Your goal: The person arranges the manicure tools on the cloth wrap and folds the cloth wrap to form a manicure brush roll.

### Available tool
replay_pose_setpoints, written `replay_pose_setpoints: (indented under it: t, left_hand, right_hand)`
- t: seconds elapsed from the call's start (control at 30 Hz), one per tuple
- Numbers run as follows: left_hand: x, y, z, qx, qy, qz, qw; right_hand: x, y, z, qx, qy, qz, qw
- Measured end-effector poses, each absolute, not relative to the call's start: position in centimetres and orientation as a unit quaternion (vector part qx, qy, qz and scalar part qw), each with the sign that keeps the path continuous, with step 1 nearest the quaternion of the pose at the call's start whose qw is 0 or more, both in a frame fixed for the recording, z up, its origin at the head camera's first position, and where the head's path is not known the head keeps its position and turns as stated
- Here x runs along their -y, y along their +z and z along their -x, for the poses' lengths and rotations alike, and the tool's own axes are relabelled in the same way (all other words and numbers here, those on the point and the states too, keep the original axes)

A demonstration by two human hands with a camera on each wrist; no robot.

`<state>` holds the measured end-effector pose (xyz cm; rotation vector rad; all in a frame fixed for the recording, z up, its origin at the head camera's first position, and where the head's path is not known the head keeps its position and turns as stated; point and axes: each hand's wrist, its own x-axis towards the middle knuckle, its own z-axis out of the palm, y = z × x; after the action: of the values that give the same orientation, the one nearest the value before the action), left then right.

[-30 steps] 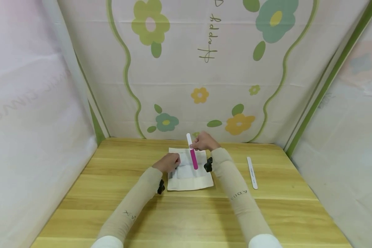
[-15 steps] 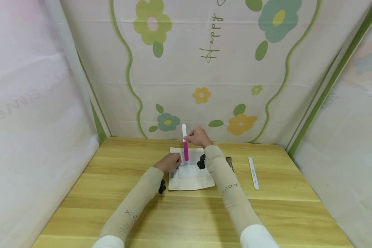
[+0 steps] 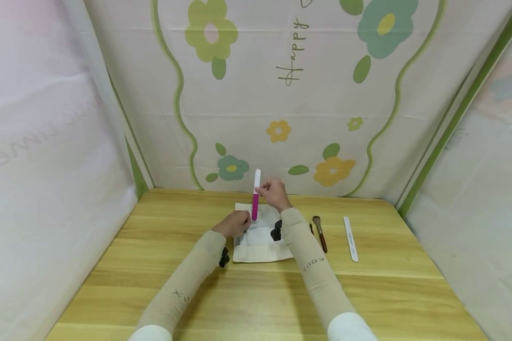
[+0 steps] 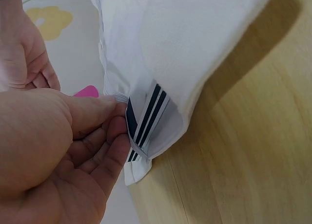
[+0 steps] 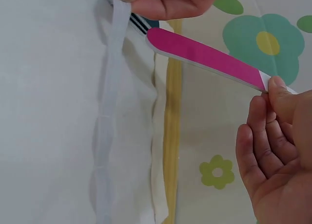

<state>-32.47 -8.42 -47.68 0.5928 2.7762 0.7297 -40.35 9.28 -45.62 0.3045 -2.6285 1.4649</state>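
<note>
My right hand (image 3: 276,193) pinches a pink-and-white nail file (image 5: 209,58) near its middle, white end up. Its pink tip points down at the pocket edge, close to my left fingers. My left hand (image 3: 232,224) pinches the gathered edge of a pocket on a cream cloth roll (image 3: 262,253) lying spread on the table. In the left wrist view, dark-and-white striped strips (image 4: 150,119) show inside the pocket being held apart. The right wrist view shows the pocket's pale elastic band (image 5: 109,87) pulled up by the left fingers.
Right of the cloth roll, a makeup brush (image 3: 320,234) with a brown handle lies beside a dark slim item partly hidden by my right sleeve. Further right is a white nail file (image 3: 351,239). A flowered cloth backdrop (image 3: 247,94) stands behind the wooden table (image 3: 388,284).
The right hand has moved left and up with the pink-and-white nail file, bringing its tip toward the left hand. The right forearm's shift uncovers the makeup brush. The left hand keeps its place.
</note>
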Motion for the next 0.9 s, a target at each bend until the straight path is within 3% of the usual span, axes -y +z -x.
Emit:
replay_pose_setpoints:
  t: [0.43, 0.9]
  left_hand:
    - [8.4, -47.9, 32.6, -0.943, 0.239, -0.21, 0.099]
    - [8.5, -47.9, 32.6, -0.944, 0.23, -0.218, 0.093]
  right_hand:
    - [-9.1, -47.7, 40.3, 0.88, 0.469, -0.074, 0.032]
    - [-9.2, -49.1, 39.6, 0.878, 0.472, -0.06, -0.049]
